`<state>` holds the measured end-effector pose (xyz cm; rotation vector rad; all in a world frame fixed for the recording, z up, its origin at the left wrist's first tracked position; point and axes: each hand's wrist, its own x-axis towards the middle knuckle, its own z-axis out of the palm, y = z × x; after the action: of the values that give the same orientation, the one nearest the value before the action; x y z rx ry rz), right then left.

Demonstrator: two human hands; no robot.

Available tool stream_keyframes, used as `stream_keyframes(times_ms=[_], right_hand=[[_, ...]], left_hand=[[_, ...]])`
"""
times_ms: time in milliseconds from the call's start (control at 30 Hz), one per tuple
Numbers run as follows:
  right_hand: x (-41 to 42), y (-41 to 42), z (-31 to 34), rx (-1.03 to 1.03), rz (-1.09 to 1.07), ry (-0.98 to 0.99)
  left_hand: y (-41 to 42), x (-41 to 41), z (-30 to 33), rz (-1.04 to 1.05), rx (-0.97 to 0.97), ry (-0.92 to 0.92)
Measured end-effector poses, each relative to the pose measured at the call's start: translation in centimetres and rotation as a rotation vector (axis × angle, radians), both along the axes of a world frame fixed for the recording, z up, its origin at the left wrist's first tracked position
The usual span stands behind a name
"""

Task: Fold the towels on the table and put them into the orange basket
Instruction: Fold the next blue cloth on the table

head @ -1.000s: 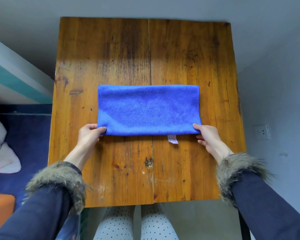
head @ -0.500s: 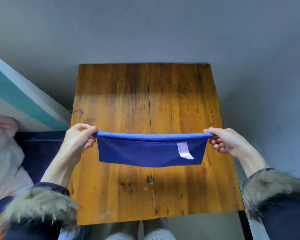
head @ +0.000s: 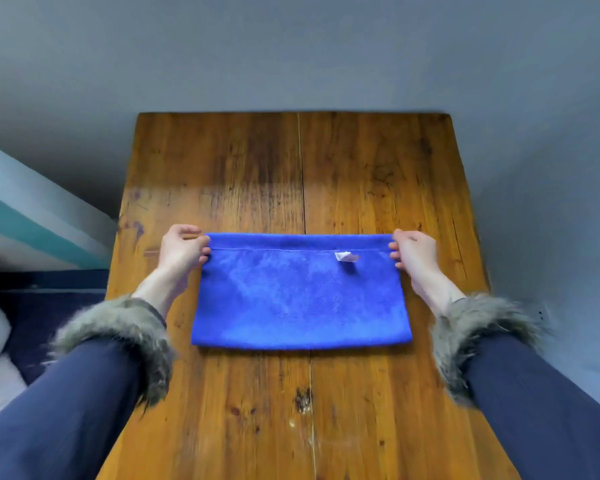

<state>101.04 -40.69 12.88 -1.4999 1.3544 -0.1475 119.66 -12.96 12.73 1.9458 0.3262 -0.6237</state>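
Wooden planks of the counter (head: 378, 393) fill the near view, amber and scuffed, with a seam running near to far down the middle. Two dark sleeves with grey fur cuffs (head: 118, 327) reach in from the near corners. Past the cuffs lies the blue towel (head: 298, 299), folded into a wide band across the counter's middle, its near edge flat on the wood. A small white tag (head: 346, 257) sits near its far edge, right of centre. At the far corners, the left hand (head: 182, 249) has a pinching grip on the left corner and the right hand (head: 413, 252) pinches the right one. Beyond the counter is a grey wall (head: 291, 53).
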Motion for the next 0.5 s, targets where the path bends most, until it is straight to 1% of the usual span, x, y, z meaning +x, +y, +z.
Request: stream_keyframes(times_ms=[67, 100, 133, 167, 233, 300, 400, 500], right_hand=[[-0.4, 0.0, -0.9, -0.336, 0.306, 0.124], [-0.6, 0.0, -1.3, -0.451, 0.474, 0.19], [-0.8, -0.1, -1.6, -0.53, 0.622, 0.256], [-0.9, -0.2, -1.9, -0.577, 0.739, 0.318], [-0.9, -0.5, -2.1, -0.632, 0.891, 0.418], [-0.8, -1.0, -2.0, -0.658, 0.961, 0.464], [-0.5, -1.5, -1.7, -0.661, 1.014, 0.503], [-0.1, -1.9, -1.5, -0.589, 1.011, 0.52]], left_hand=[[0.4, -1.0, -1.0, -0.357, 0.265, -0.36], [0.6, -1.4, -1.5, -0.55, 0.351, -0.513], [0.7, -1.7, -2.0, -0.715, 0.414, -0.62], [0.7, -1.8, -2.3, -0.839, 0.468, -0.674], [0.5, -1.7, -2.8, -0.968, 0.565, -0.681], [0.0, -1.3, -2.9, -1.015, 0.644, -0.636], [-0.7, -0.6, -2.5, -1.034, 0.748, -0.525], [-1.5, 0.2, -1.9, -1.087, 0.821, -0.414]])
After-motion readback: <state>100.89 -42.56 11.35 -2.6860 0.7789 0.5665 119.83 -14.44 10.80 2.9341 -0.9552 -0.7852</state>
